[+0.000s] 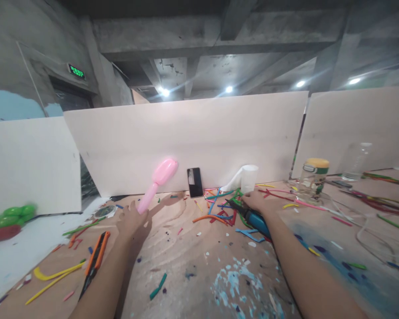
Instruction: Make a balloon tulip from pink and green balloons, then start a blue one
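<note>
My left hand (132,220) is closed around the thin lower end of a partly inflated pink balloon (159,179), whose fat upper end leans toward the white partition. My right hand (257,201) rests on the table over a blue balloon pump (256,220) and grips it near its dark nozzle. Several loose uninflated balloons (219,208) in red, green, blue and orange lie scattered just left of the right hand. A black phone (195,182) leans upright against the partition between the hands.
Orange-handled scissors (96,259) and yellow balloon strips (53,277) lie at left. A white roll (248,178), a yellow-lidded jar (314,179) and a clear bottle (357,161) stand at right. Green and red inflated balloons (9,219) sit far left.
</note>
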Demonstrator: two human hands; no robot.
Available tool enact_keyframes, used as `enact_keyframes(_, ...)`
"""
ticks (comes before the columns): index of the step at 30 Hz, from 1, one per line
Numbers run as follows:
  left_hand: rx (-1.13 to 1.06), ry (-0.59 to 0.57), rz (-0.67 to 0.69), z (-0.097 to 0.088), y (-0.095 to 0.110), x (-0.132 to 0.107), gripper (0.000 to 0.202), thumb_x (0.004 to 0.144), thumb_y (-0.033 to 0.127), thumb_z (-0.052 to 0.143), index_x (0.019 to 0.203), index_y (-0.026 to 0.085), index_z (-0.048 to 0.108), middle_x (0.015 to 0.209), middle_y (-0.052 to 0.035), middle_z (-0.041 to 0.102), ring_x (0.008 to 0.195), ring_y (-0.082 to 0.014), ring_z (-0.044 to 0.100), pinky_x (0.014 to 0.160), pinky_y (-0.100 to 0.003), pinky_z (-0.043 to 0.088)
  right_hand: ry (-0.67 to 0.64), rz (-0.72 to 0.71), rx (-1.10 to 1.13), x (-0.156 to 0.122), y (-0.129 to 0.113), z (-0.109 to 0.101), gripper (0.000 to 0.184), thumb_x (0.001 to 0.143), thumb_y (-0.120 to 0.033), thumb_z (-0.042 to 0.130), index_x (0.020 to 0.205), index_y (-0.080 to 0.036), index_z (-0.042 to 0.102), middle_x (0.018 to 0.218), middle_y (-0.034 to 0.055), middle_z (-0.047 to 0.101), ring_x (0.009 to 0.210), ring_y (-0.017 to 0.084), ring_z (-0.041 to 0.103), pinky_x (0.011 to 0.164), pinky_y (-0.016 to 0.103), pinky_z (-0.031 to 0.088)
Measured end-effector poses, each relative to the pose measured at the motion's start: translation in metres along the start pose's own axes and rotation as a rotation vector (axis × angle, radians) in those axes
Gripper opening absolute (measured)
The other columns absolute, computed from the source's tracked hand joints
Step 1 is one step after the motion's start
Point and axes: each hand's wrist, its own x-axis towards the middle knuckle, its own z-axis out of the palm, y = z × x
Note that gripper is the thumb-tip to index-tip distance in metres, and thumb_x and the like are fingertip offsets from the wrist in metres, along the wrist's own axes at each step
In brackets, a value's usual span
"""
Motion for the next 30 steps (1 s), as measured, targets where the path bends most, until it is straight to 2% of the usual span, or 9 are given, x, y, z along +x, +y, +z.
enact_keyframes(4, 0.005, 0.121, 0.077, -0.001, 0.013, 0.009, 0.046, 0.074, 0.034, 0.051, 0.116, 0.016, 0.053, 0.11, -0.0176, 0.052, 0.11, -0.037, 0.046, 0.09, -0.049, 0.035, 0.17, -0.065, 0.214, 0.001, -0.011, -0.013, 0.026, 0.084, -0.032, 0.05, 0.084, -0.011, 0.066, 0.084, 0.0082, 0.066, 0.078, 0.018, 0.061, 0.068, 0.028, 0.048)
enact_keyframes(7, -0.029, 0.125, 0.117, -0.003, 0.019, 0.016, 0.04, 0.074, 0.024, 0.049, 0.112, 0.016, 0.058, 0.105, -0.0152, 0.052, 0.108, -0.033, 0.047, 0.093, -0.044, 0.036, 0.255, -0.15, 0.434, 0.0, -0.02, -0.019, 0.031, 0.079, -0.033, 0.045, 0.084, -0.011, 0.067, 0.08, 0.0093, 0.068, 0.076, 0.018, 0.062, 0.065, 0.024, 0.047)
enact_keyframes(11, -0.126, 0.099, 0.162, -0.005, 0.023, 0.018, 0.038, 0.07, 0.009, 0.041, 0.1, 0.017, 0.064, 0.101, -0.0125, 0.054, 0.095, -0.0252, 0.055, 0.086, -0.034, 0.042, 0.289, -0.236, 0.677, -0.005, -0.031, -0.023, 0.032, 0.07, -0.042, 0.054, 0.081, -0.013, 0.064, 0.075, 0.0074, 0.066, 0.071, 0.017, 0.061, 0.063, 0.025, 0.048)
enact_keyframes(14, -0.222, 0.043, 0.207, -0.009, 0.029, 0.015, 0.035, 0.071, 0.011, 0.042, 0.098, 0.017, 0.063, 0.103, -0.0104, 0.057, 0.089, -0.0222, 0.058, 0.083, -0.032, 0.044, 0.259, -0.293, 0.803, -0.01, -0.039, -0.026, 0.031, 0.065, -0.044, 0.061, 0.075, -0.015, 0.06, 0.066, 0.0035, 0.06, 0.063, 0.015, 0.057, 0.059, 0.025, 0.046)
enact_keyframes(17, -0.329, -0.062, 0.261, -0.015, 0.04, 0.012, 0.03, 0.077, 0.023, 0.044, 0.103, 0.018, 0.06, 0.102, -0.0082, 0.062, 0.08, -0.02, 0.062, 0.08, -0.031, 0.047, 0.188, -0.346, 0.896, -0.018, -0.05, -0.032, 0.027, 0.061, -0.039, 0.067, 0.071, -0.016, 0.055, 0.061, -0.0001, 0.054, 0.057, 0.011, 0.052, 0.054, 0.023, 0.043)
enact_keyframes(20, -0.432, -0.216, 0.327, -0.022, 0.052, 0.007, 0.034, 0.083, 0.034, 0.041, 0.107, 0.017, 0.058, 0.094, -0.0064, 0.066, 0.065, -0.017, 0.064, 0.069, -0.03, 0.05, 0.094, -0.395, 0.97, -0.03, -0.066, -0.039, 0.029, 0.058, -0.033, 0.071, 0.074, -0.018, 0.052, 0.064, -0.0027, 0.052, 0.057, 0.01, 0.052, 0.057, 0.024, 0.045)
enact_keyframes(24, -0.533, -0.385, 0.428, -0.032, 0.076, -0.005, 0.035, 0.081, 0.04, 0.046, 0.101, 0.017, 0.062, 0.088, -0.0068, 0.067, 0.069, -0.0183, 0.065, 0.066, -0.029, 0.05, -0.002, -0.457, 1.025, -0.049, -0.09, -0.048, 0.031, 0.061, -0.031, 0.071, 0.083, -0.02, 0.052, 0.074, -0.002, 0.057, 0.062, 0.011, 0.056, 0.059, 0.026, 0.047)
enact_keyframes(27, -0.685, -0.514, 0.485, -0.038, 0.108, -0.02, 0.038, 0.081, 0.041, 0.05, 0.106, 0.015, 0.06, 0.091, -0.0094, 0.068, 0.071, -0.0187, 0.063, 0.07, -0.032, 0.05, -0.098, -0.543, 1.066, -0.059, -0.114, -0.045, 0.027, 0.066, -0.029, 0.07, 0.085, -0.019, 0.053, 0.077, -0.0002, 0.061, 0.062, 0.011, 0.058, 0.055, 0.024, 0.046)
enact_keyframes(30, -0.937, -0.692, 0.498, -0.035, 0.151, -0.039, 0.043, 0.083, 0.043, 0.049, 0.116, 0.017, 0.055, 0.101, -0.011, 0.067, 0.086, -0.0195, 0.062, 0.071, -0.031, 0.05, -0.255, -0.634, 1.106, -0.059, -0.141, -0.03, 0.024, 0.067, -0.027, 0.07, 0.084, -0.018, 0.055, 0.081, 0.0018, 0.065, 0.068, 0.014, 0.062, 0.062, 0.028, 0.049)
